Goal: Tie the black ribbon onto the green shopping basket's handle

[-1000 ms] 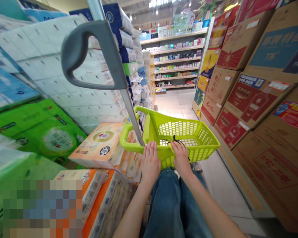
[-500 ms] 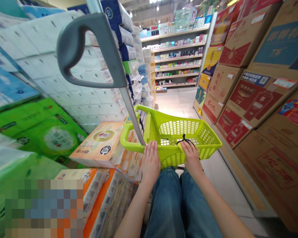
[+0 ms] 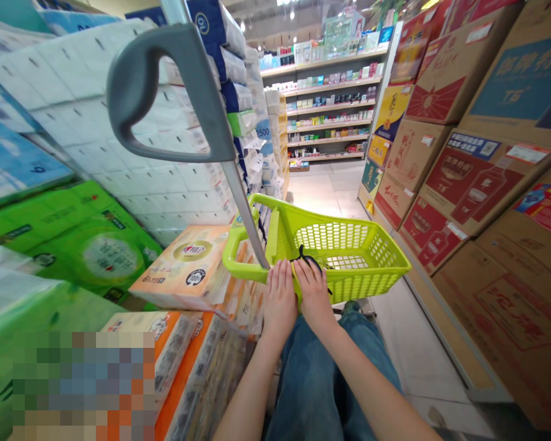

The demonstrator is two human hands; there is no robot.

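Note:
A lime-green plastic shopping basket (image 3: 376,254) stands on the aisle floor in front of my knees. Its grey pull handle (image 3: 165,92) rises on a metal rod toward the camera. My left hand (image 3: 280,300) lies flat on the basket's near rim beside the rod's base, fingers together and stretched out. Close beside it, my right hand (image 3: 313,293) is closed on a black cord or strap (image 3: 305,256) at the rim, next to a small yellow piece. The basket looks empty inside.
Stacked tissue and paper-roll packs (image 3: 183,263) crowd the left side, some orange, some green. Cardboard cartons (image 3: 468,184) are piled along the right. Tiled floor (image 3: 330,190) runs between them to shelves (image 3: 326,110) at the far end.
My right hand slid left along the basket rim with the black cord, ending beside my left hand. The left hand stayed put.

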